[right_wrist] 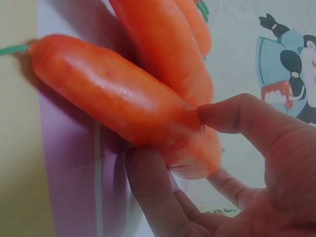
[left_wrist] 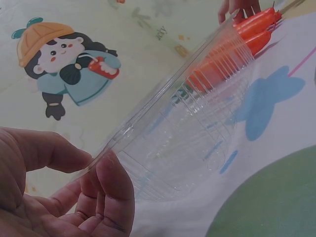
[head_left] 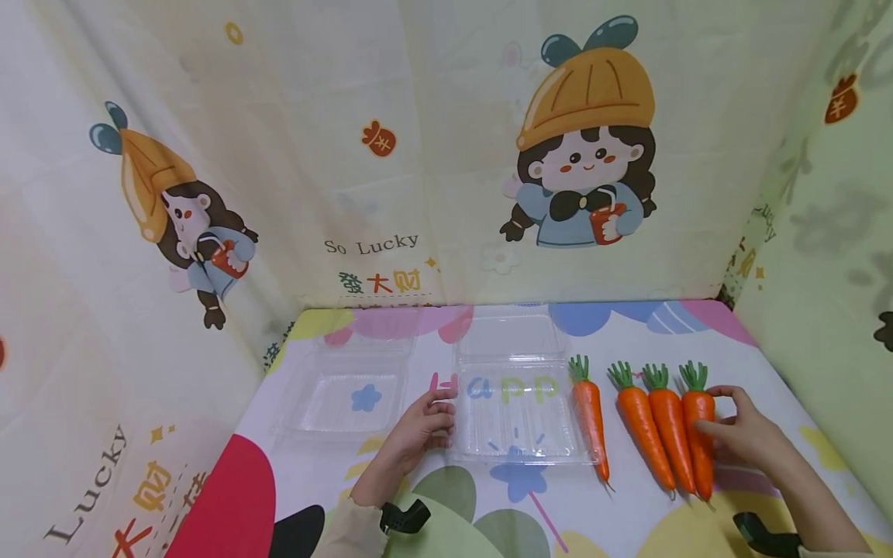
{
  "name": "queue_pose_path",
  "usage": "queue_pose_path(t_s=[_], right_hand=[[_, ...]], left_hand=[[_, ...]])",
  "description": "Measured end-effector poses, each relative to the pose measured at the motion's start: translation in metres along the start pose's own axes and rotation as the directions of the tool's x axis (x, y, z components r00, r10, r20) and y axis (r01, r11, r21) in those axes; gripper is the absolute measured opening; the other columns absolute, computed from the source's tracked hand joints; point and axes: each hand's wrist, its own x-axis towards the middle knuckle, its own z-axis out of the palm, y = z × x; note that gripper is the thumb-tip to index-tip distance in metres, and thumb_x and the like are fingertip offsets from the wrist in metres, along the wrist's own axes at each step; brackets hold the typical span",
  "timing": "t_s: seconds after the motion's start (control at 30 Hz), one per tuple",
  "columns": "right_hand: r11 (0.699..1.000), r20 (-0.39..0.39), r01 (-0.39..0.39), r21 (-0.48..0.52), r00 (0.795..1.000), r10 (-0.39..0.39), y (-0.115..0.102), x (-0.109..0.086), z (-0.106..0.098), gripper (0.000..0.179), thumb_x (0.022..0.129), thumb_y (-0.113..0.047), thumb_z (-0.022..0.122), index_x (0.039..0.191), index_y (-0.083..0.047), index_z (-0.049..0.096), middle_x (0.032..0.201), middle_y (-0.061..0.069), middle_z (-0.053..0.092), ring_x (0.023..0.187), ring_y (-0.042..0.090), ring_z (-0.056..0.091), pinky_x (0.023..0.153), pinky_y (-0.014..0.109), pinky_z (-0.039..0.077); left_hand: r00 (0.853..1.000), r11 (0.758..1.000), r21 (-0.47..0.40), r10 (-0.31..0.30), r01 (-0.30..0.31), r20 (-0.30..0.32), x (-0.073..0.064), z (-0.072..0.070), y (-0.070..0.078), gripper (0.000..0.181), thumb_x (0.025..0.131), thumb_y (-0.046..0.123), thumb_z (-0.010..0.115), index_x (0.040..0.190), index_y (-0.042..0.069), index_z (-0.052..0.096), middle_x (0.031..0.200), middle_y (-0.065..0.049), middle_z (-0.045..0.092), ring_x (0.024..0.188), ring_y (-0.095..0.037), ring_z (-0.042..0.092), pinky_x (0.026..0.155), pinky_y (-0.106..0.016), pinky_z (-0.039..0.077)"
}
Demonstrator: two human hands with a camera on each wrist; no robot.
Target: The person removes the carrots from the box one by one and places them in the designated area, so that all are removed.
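Note:
My left hand [head_left: 422,425] is at the left side of a clear plastic clamshell box [head_left: 488,434] with its lid folded back. In the left wrist view, the thumb and index finger pinch the box's rim [left_wrist: 123,131]. My right hand [head_left: 749,430] grips the rightmost carrot [head_left: 698,409], thumb on one side and index finger on the other; the right wrist view shows this carrot [right_wrist: 108,89] close up. Two more carrots [head_left: 640,426] [head_left: 671,434] lie just left of it, green tops pointing away. A separate carrot [head_left: 590,418] lies along the box's right edge.
A second clear clamshell box [head_left: 328,430] sits open on the left of the patterned tablecloth [head_left: 614,511]. A printed curtain [head_left: 446,178] rises behind the table's back edge and along both sides.

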Motion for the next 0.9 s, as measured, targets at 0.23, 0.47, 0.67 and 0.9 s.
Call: queue_pose_path(t_s=[0.23, 0.47, 0.67, 0.9], right_hand=[[1.0, 0.034, 0.021, 0.008, 0.999, -0.021, -0.012, 0.002, 0.007, 0.07, 0.099, -0.033, 0.066, 0.144, 0.006, 0.027, 0.118, 0.044, 0.055, 0.086, 0.026, 0.069, 0.076, 0.042, 0.063], [1.0, 0.019, 0.02, 0.001, 1.0, -0.02, -0.022, 0.0, 0.007, 0.069, 0.103, -0.035, 0.057, 0.145, 0.011, 0.026, 0.123, 0.045, 0.054, 0.086, 0.024, 0.071, 0.076, 0.041, 0.062], [0.998, -0.011, 0.006, -0.057, 1.0, -0.007, -0.018, 0.001, 0.001, 0.073, 0.104, -0.039, 0.055, 0.142, 0.016, 0.027, 0.124, 0.047, 0.052, 0.087, 0.027, 0.072, 0.081, 0.046, 0.061], [0.999, 0.001, -0.015, -0.053, 1.0, 0.015, -0.015, 0.002, -0.002, 0.075, 0.103, -0.042, 0.055, 0.141, 0.017, 0.027, 0.119, 0.045, 0.055, 0.085, 0.024, 0.07, 0.078, 0.042, 0.062]], left_hand=[[1.0, 1.0, 0.003, 0.001, -0.001, 0.0, 0.002, 0.002, 0.0, 0.053, 0.092, -0.001, 0.06, 0.143, -0.002, 0.045, 0.097, -0.001, 0.057, 0.075, -0.012, 0.058, 0.062, -0.024, 0.053], [1.0, 1.0, 0.012, 0.001, -0.001, 0.007, 0.002, 0.002, 0.001, 0.054, 0.093, 0.0, 0.06, 0.144, -0.003, 0.044, 0.099, 0.0, 0.057, 0.076, -0.012, 0.058, 0.062, -0.024, 0.054], [0.999, 1.0, 0.013, -0.012, 0.013, -0.033, 0.002, 0.004, 0.002, 0.05, 0.096, 0.006, 0.059, 0.143, -0.002, 0.042, 0.092, 0.0, 0.057, 0.074, -0.012, 0.057, 0.062, -0.023, 0.052], [0.993, 0.999, 0.047, -0.012, 0.018, -0.12, 0.007, 0.01, 0.01, 0.047, 0.099, 0.016, 0.057, 0.14, -0.004, 0.044, 0.098, -0.004, 0.055, 0.075, -0.013, 0.057, 0.061, -0.023, 0.05]])
